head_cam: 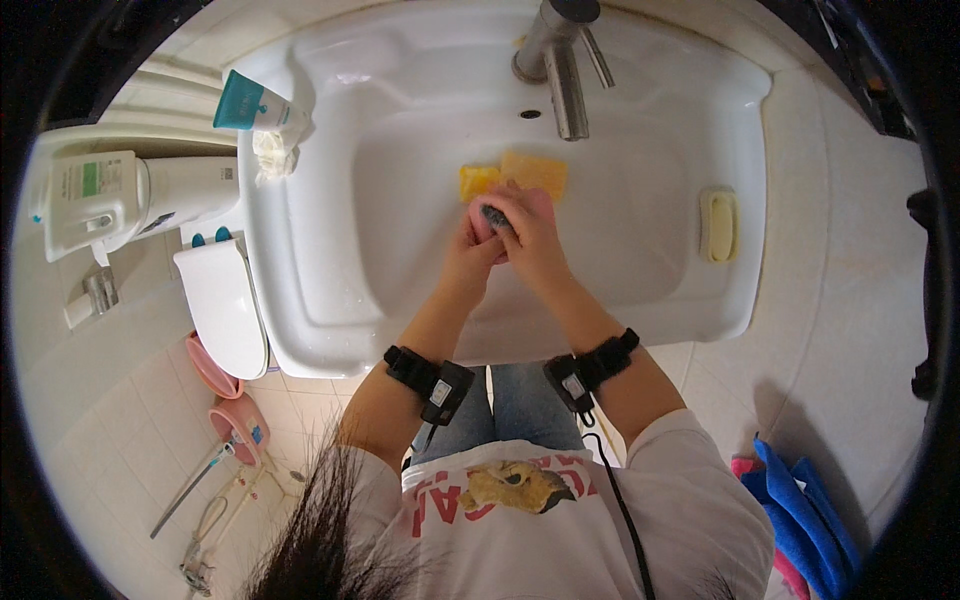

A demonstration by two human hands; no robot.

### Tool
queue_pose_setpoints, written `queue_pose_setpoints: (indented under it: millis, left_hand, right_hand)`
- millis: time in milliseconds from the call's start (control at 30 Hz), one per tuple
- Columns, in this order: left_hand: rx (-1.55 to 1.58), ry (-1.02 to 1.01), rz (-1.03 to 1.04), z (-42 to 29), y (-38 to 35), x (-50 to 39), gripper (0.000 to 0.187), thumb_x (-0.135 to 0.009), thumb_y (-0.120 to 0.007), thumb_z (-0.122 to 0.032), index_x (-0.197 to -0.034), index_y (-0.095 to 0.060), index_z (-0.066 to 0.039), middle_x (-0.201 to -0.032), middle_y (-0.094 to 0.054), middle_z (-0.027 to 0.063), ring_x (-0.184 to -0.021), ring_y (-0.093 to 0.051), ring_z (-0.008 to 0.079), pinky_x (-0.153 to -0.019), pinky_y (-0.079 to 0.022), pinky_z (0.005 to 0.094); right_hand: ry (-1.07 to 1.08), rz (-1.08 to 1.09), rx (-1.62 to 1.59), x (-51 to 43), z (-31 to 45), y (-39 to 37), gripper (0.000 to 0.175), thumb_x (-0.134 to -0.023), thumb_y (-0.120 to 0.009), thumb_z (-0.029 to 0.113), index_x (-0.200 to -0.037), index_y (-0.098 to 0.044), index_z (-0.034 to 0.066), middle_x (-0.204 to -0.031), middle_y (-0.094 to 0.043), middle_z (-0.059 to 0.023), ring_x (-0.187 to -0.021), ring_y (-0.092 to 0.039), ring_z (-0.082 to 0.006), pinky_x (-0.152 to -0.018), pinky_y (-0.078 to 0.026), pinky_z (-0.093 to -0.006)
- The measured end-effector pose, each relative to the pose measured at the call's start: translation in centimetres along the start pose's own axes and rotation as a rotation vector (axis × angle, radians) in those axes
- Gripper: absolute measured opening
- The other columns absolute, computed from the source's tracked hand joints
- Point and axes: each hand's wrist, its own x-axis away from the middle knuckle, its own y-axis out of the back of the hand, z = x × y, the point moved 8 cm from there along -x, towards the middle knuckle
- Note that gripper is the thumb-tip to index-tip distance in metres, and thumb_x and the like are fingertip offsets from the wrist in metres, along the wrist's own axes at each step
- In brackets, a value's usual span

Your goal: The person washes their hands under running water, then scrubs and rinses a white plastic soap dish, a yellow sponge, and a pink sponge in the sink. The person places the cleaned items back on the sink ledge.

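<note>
Both hands are together over the basin of a white ceramic sink (420, 255). My left hand (469, 259) is closed around a pink object (540, 201), mostly covered by the fingers, so its exact kind is unclear. Over it lies my right hand (534, 238), fingers curled on a dark grey scrubbing pad (495, 217) pressed against the pink surface. Just beyond the hands, an orange-yellow sponge (536, 171) rests on the basin floor. Beside it on the left is a smaller bright yellow piece (477, 180).
A metal faucet (566, 94) rises at the sink's back. Pale soap (721, 225) sits on the right ledge. On the left rim are a teal-and-white tube (251, 103) and crumpled white material (275, 154). A toilet lid (223, 307) stands left; blue towels (806, 510) hang lower right.
</note>
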Motion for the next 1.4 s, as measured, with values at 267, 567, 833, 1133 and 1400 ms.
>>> queue_pose_setpoints:
  millis: [267, 567, 833, 1133, 1400]
  left_hand:
    - [-0.01, -0.024, 0.048, -0.8, -0.6, 0.1, 0.038, -0.075, -0.059, 0.004, -0.112, -0.052, -0.004, -0.105, -0.058, 0.0055, -0.093, -0.058, 0.0145, -0.082, -0.049, 0.0284]
    - [-0.729, -0.165, 0.007, -2.0, 0.2, 0.6, 0.021, -0.078, -0.064, -0.001, -0.098, -0.06, -0.003, -0.094, -0.064, 0.0013, -0.084, -0.058, 0.0115, -0.073, -0.048, 0.0272]
    - [-0.425, -0.247, -0.032, -4.1, -0.5, 2.0, 0.025, -0.074, -0.07, -0.003, -0.097, -0.061, -0.006, -0.084, -0.063, 0.0052, -0.078, -0.055, 0.0092, -0.071, -0.047, 0.0256]
    - [-0.716, -0.128, 0.166, -4.8, -0.6, -0.2, 0.031, -0.072, -0.071, -0.007, -0.1, -0.059, -0.006, -0.089, -0.065, 0.0118, -0.08, -0.063, 0.0203, -0.072, -0.05, 0.03]
    - [-0.96, -0.415, 0.008, -3.9, -3.0, 0.0, 0.018, -0.07, -0.07, -0.01, -0.076, -0.054, -0.005, -0.071, -0.061, 0.0146, -0.065, -0.061, 0.0277, -0.06, -0.048, 0.0356]
  right_hand:
    - [-0.07, -0.028, 0.133, -2.2, 1.0, 0.6, 0.026, -0.085, -0.052, 0.005, -0.111, -0.056, 0.0082, -0.11, -0.059, -0.0124, -0.105, -0.054, -0.0324, -0.089, -0.042, -0.0373]
    - [-0.38, -0.116, -0.139, -1.5, -1.6, 0.9, 0.021, -0.084, -0.055, 0.015, -0.101, -0.058, 0.0032, -0.099, -0.061, -0.0167, -0.096, -0.056, -0.0351, -0.09, -0.038, -0.0435]
    - [-0.9, -0.375, -0.797, 1.2, -6.3, 1.7, 0.024, -0.089, -0.048, 0.018, -0.109, -0.054, 0.0063, -0.1, -0.06, -0.0058, -0.094, -0.056, -0.0163, -0.082, -0.045, -0.0305]
    - [-0.503, -0.222, -0.497, -0.5, -5.7, 3.8, 0.02, -0.091, -0.047, 0.013, -0.107, -0.056, 0.0036, -0.102, -0.059, -0.0063, -0.092, -0.057, -0.0164, -0.08, -0.045, -0.0276]
    - [-0.337, -0.218, -0.061, -1.4, -1.6, 3.7, 0.019, -0.088, -0.053, 0.011, -0.104, -0.057, 0.0016, -0.098, -0.062, -0.0144, -0.085, -0.062, -0.0226, -0.074, -0.048, -0.0316]
